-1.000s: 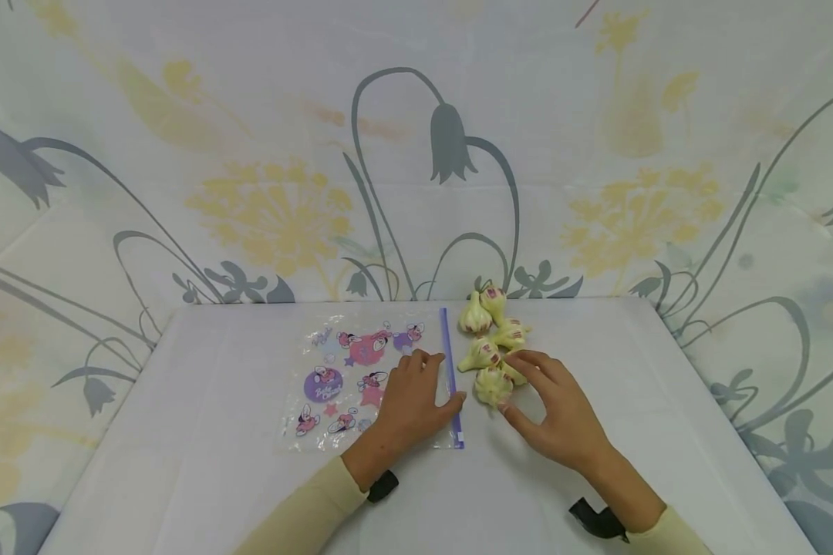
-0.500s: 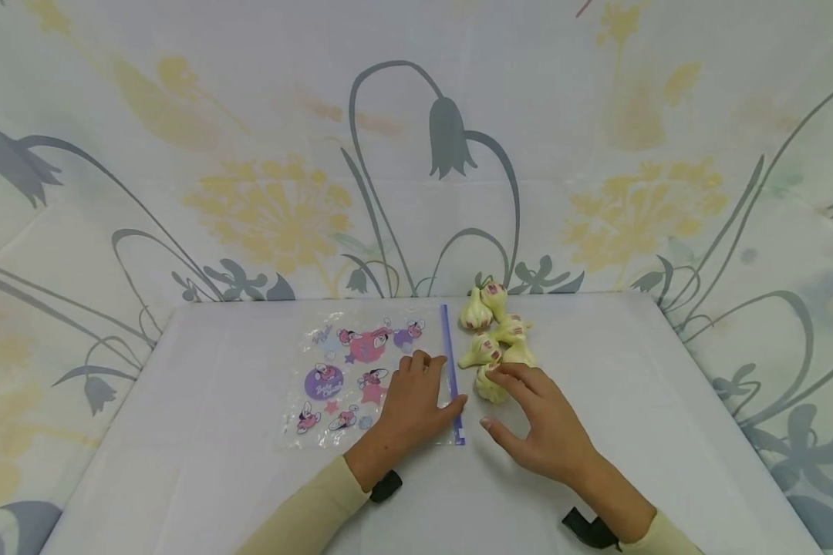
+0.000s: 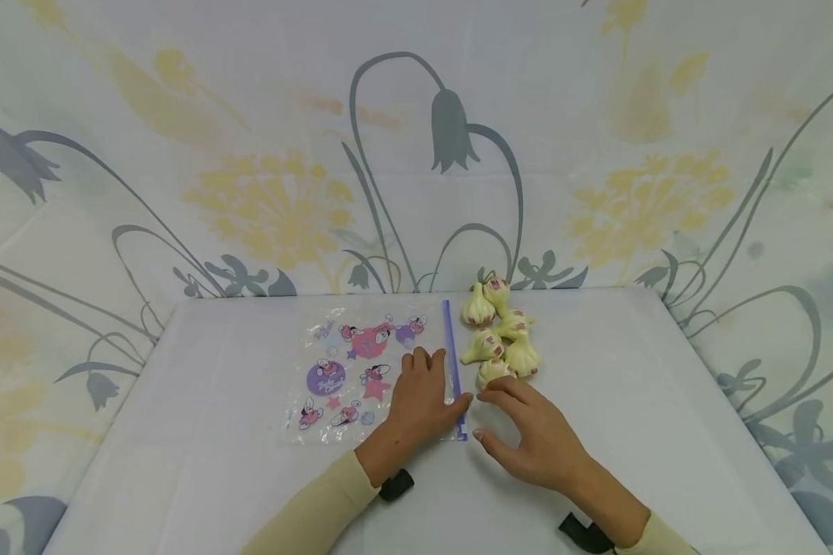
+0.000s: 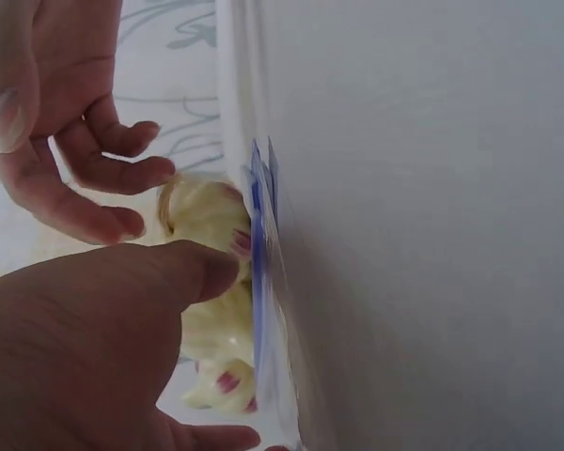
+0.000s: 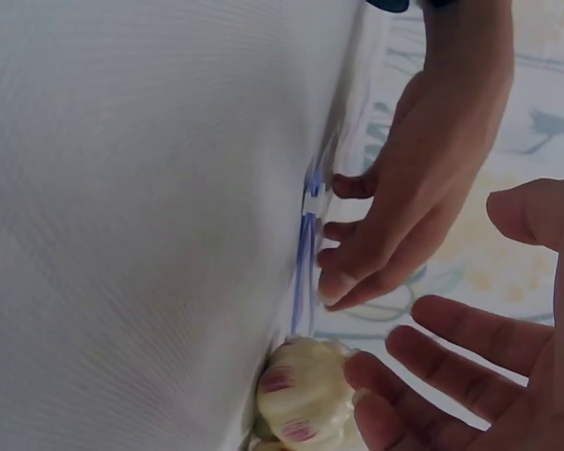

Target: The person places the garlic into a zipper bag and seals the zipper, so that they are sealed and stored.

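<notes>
A clear zip bag (image 3: pixel 326 378) with pink and purple cartoon prints lies flat on the white table, its purple zip edge (image 3: pixel 451 347) facing right. My left hand (image 3: pixel 419 397) rests on the bag near that edge, fingers relaxed and thumb at the zip strip. Just right of the zip lies a cluster of several pale yellow garlic bulbs (image 3: pixel 484 344) with purplish marks. My right hand (image 3: pixel 537 435) hovers at the near bulb (image 3: pixel 494 371), its fingers loosely bent and thumb apart, nothing held. In the right wrist view its fingertips are close to a garlic bulb (image 5: pixel 305 393); contact is unclear.
A white slider (image 3: pixel 463 434) sits at the near end of the zip. Behind the table (image 3: pixel 632 370) hangs a flower-printed cloth (image 3: pixel 416 154), which also closes in both sides. A black strap piece (image 3: pixel 397 486) shows at the left wrist.
My right hand has drawn back from the near garlic bulb and moved left, toward the zip edge. My left hand has stayed on the bag. The head view has shifted slightly.
</notes>
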`<state>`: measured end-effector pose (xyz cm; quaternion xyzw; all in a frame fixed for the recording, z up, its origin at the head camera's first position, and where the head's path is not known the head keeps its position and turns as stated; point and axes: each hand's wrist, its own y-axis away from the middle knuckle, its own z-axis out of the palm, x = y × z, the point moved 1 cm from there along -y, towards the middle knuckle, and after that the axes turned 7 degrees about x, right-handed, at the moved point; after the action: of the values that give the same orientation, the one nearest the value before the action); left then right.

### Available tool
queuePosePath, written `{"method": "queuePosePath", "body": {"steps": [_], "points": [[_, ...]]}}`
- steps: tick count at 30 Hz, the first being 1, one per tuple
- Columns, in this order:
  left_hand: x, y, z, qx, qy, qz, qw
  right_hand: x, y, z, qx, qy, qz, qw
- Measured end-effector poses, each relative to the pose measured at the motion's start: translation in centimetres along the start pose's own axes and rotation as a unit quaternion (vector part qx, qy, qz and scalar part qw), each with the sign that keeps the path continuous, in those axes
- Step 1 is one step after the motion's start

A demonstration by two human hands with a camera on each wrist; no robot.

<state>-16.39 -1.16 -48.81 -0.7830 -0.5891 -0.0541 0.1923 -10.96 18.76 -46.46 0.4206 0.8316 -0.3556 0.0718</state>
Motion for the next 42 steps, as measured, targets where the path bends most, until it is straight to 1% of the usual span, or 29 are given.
{"method": "queuePosePath", "body": {"steps": [3,8,16,20,24,28,35,39,42], "points": [[0.1,0.0,0.2,0.006,-0.007,0.0,1.0,-0.1,0.2,0.2,-0.018,-0.003,0.009,0.9998],[0.0,0.0,0.3,0.014,-0.009,0.002,0.9999,-0.1,0.3,0.5,-0.04,-0.007,0.013,0.9991],[0.2,0.1,0.3,0.015,-0.013,-0.002,0.9998,0.1,0.5,1.0,-0.049,-0.01,0.013,0.9987],[0.1,0.1,0.3,0.022,-0.012,0.002,0.9997,0.1,0.6,1.1,-0.055,-0.007,0.009,0.9984],[0.1,0.1,0.4,0.03,-0.001,0.006,0.9995,0.1,0.7,1.3,-0.075,-0.001,0.006,0.9971],[0.0,0.2,0.3,0.033,0.017,0.003,0.9993,0.1,0.7,1.4,-0.098,0.003,0.009,0.9952],[0.1,0.3,0.1,0.021,0.042,-0.011,0.9988,-0.2,0.9,1.8,-0.136,-0.005,0.025,0.9904],[0.2,0.4,-0.1,0.013,0.055,-0.019,0.9982,-0.4,0.9,2.1,-0.162,-0.01,0.033,0.9861],[0.2,0.5,-0.2,0.017,0.063,-0.017,0.9977,-0.5,0.9,2.5,-0.184,-0.01,0.039,0.9821]]}}
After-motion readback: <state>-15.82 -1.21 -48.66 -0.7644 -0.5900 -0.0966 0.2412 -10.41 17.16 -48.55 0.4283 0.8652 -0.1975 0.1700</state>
